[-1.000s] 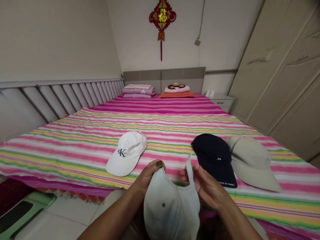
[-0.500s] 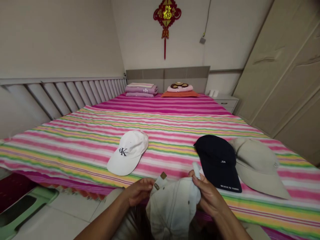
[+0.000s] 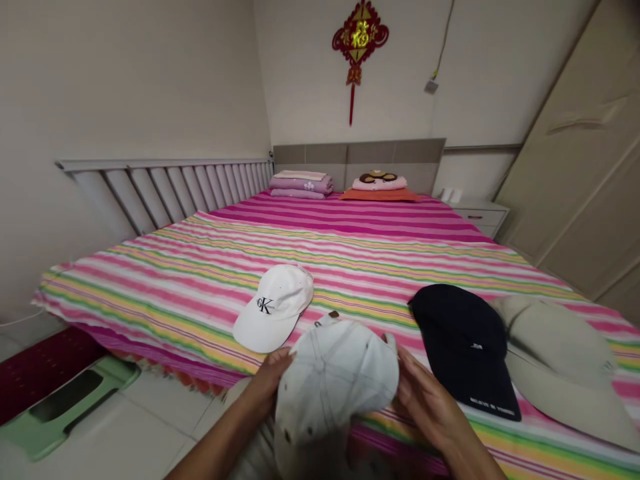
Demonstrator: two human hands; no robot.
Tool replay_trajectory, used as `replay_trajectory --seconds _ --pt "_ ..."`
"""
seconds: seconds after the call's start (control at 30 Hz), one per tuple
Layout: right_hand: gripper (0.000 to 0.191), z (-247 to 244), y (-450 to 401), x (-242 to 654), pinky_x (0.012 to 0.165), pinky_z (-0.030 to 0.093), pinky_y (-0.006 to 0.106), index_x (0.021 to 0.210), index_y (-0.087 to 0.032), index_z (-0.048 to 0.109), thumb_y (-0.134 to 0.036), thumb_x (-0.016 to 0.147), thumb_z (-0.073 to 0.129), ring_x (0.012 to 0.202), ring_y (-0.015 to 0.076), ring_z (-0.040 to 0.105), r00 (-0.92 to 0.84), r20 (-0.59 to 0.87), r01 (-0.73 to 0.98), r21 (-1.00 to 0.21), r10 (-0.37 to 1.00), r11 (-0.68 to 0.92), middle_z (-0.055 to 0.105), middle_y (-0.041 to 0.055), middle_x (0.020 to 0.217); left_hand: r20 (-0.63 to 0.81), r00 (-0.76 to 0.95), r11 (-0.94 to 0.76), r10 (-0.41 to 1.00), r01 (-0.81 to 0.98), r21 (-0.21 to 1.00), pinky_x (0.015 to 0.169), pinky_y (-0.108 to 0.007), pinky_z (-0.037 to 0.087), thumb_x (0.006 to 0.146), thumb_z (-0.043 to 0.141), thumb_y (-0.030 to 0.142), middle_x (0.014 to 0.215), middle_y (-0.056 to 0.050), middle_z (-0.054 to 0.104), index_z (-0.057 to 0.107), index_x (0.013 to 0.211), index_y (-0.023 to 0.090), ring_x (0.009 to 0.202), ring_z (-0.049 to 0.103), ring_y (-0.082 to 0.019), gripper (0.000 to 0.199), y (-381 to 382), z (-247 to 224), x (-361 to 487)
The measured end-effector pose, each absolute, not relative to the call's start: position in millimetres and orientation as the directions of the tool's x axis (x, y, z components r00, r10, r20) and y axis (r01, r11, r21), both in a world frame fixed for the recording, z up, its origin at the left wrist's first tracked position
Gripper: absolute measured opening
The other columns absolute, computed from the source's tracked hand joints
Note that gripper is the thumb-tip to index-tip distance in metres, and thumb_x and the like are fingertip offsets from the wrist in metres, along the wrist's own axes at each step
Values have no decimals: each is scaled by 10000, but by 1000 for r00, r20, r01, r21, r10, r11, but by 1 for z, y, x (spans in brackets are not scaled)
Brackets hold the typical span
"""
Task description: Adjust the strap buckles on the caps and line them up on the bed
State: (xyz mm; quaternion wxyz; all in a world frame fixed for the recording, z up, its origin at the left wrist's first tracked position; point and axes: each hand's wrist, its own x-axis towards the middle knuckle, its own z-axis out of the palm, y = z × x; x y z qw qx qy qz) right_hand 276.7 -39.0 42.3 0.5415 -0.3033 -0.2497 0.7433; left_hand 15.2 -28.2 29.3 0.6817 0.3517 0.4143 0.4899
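Observation:
A pale, washed-out baseball cap (image 3: 330, 373) is held between my two hands at the near edge of the bed, its crown facing up and its back strap with a small brown end pointing away from me. My left hand (image 3: 270, 380) grips the cap's left side, the fingertips partly hidden by the fabric. On the other side my right hand (image 3: 425, 400) holds the cap's edge by the strap, fingers fairly straight. Beyond my left hand lies a white cap (image 3: 280, 300) with black CK letters. A dark navy cap (image 3: 460, 340) rests right of my right hand, touching a beige cap (image 3: 560, 360).
The caps lie on a striped bedsheet (image 3: 200, 267). Folded bedding (image 3: 300, 185) and a pillow stack (image 3: 380, 183) sit by the headboard (image 3: 310, 157). A green stool (image 3: 85, 413) stands on the floor at lower left, and a nightstand (image 3: 480, 213) at back right.
The held cap has been raised and turned so its crown shows from above. The strap end now points away, and my right hand's fingers have straightened. The view has shifted left.

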Motion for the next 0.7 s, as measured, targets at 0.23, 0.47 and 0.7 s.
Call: replay_trajectory --seconds 0.23,0.47,0.7 --pt "437 1 -56 289 912 354 417 1065 -205 591 -435 695 627 1045 262 536 -331 -315 -640 -618 890 -457 568 117 1181 7 -132 -58 991 -382 923 465 -218 405 491 751 246 521 -17 613 621 661 107 454 525 -117 255 42 117 -35" --pt "386 -21 -76 291 786 422 303 1021 -200 614 -427 709 619 917 200 600 -300 -394 -635 -597 869 -490 628 107 1089 51 -332 -120 942 -189 975 596 -258 470 513 673 278 633 -16 648 613 731 133 612 591 -159 269 116 158 -78" --pt "349 -28 -86 286 695 444 267 936 -203 662 -398 647 685 766 165 620 -289 -460 -643 -557 840 -526 665 91 1012 -266 -359 301 895 43 953 419 -303 426 512 718 166 419 -10 552 572 560 101 400 516 -168 167 122 107 -92"
